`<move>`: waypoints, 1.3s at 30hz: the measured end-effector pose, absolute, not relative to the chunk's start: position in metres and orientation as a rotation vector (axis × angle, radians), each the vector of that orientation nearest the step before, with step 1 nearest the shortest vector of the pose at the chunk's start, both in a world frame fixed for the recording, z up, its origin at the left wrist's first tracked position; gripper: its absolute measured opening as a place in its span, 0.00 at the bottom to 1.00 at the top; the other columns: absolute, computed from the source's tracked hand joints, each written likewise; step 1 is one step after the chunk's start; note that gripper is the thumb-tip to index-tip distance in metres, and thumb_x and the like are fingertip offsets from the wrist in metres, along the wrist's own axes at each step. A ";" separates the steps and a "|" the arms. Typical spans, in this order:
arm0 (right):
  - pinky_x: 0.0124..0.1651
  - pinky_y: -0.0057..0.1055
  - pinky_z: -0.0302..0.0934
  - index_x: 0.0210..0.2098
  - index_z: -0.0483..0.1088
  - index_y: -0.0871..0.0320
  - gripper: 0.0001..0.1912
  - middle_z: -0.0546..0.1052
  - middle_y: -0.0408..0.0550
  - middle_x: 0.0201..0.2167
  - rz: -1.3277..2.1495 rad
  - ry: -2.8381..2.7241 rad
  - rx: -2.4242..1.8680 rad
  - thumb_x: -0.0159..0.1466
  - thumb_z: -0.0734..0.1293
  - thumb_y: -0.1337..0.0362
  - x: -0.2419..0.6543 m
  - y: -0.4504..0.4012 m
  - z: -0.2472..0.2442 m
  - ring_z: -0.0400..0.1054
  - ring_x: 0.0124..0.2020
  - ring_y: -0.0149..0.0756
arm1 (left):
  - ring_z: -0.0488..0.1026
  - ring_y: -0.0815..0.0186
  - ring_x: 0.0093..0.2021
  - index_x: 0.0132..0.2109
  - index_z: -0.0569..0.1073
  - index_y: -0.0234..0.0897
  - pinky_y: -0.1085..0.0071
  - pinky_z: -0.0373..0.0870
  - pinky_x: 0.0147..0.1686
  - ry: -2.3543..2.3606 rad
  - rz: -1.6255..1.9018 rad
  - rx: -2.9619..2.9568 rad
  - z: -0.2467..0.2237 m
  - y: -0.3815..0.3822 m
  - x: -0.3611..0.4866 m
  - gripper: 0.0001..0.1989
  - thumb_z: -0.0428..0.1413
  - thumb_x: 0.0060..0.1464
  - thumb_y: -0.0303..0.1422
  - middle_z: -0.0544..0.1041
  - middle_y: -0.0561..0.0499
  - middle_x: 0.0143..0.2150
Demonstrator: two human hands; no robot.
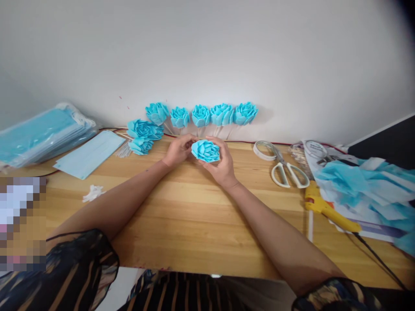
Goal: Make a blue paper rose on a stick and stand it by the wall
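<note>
A blue artificial flower (206, 151) with layered petals is held above the middle of the table, its open face toward me. My right hand (223, 166) curves around its right side, thumb below and fingers above and behind. At the flower's left edge, my left hand (179, 150) is closed, its fingertips curled in behind the petals. The underside of this flower, and any stem, is hidden. Behind my hands, several finished blue flowers on thin stems lean on the wall, among them a middle flower (201, 115). More blue flowers (142, 146) lie left of my left hand.
On the left are a plastic pack of blue masks (42, 134), a loose mask (90, 154) and small white strips (93, 193). To the right lie a tape roll (263, 150), scissors (288, 172), a yellow glue gun (330, 209) with its cord, and blue fabric scraps (363, 181).
</note>
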State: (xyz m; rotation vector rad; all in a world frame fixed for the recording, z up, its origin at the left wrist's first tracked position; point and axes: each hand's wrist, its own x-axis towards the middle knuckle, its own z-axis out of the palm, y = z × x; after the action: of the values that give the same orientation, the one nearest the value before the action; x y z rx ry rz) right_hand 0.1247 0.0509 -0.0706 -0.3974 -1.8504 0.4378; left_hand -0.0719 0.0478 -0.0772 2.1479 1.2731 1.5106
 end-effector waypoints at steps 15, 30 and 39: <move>0.64 0.53 0.62 0.62 0.62 0.48 0.33 0.74 0.54 0.59 0.452 -1.925 -0.477 0.61 0.73 0.49 0.127 0.054 -0.075 0.67 0.61 0.51 | 0.72 0.65 0.30 0.34 0.75 0.35 0.71 0.68 0.32 1.297 1.561 2.177 -0.078 0.049 -0.074 0.05 0.56 0.57 0.30 0.77 0.51 0.29; 0.59 0.49 0.66 0.52 0.67 0.50 0.23 0.77 0.51 0.53 0.471 -1.854 -0.464 0.60 0.74 0.55 0.126 0.050 -0.070 0.72 0.55 0.48 | 0.74 0.63 0.33 0.36 0.76 0.35 0.69 0.71 0.37 1.305 1.437 2.213 -0.075 0.045 -0.070 0.10 0.57 0.58 0.37 0.79 0.48 0.32; 0.61 0.50 0.66 0.63 0.62 0.49 0.35 0.73 0.55 0.59 0.493 -1.869 -0.491 0.60 0.74 0.49 0.126 0.054 -0.079 0.68 0.60 0.51 | 0.75 0.62 0.33 0.31 0.74 0.35 0.68 0.71 0.36 1.277 1.505 2.213 -0.078 0.049 -0.072 0.09 0.55 0.60 0.32 0.77 0.50 0.28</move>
State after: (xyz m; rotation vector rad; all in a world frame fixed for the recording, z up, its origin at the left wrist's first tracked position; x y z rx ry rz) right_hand 0.1263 0.0543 -0.0788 -0.4912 -1.8694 0.4928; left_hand -0.0720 0.0487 -0.0783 2.2135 1.2771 1.5053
